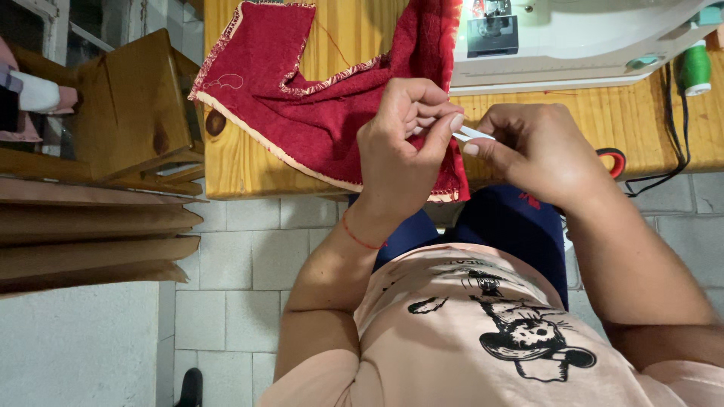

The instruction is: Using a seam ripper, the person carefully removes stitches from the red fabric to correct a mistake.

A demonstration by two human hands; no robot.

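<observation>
Tool – small, white – pinched betw. both grips, L hand & R hand, above red cloth.

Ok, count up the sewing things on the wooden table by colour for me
Red: 2, the red cloth and a red-handled tool partly hidden behind the right hand
White: 1, the sewing machine
Green: 1, the thread spool
Total: 4

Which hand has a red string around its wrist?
The left hand, raised in front of the red cloth. A thin red string circles its wrist. The right hand, pinching a small white piece, has a bare wrist.
</observation>
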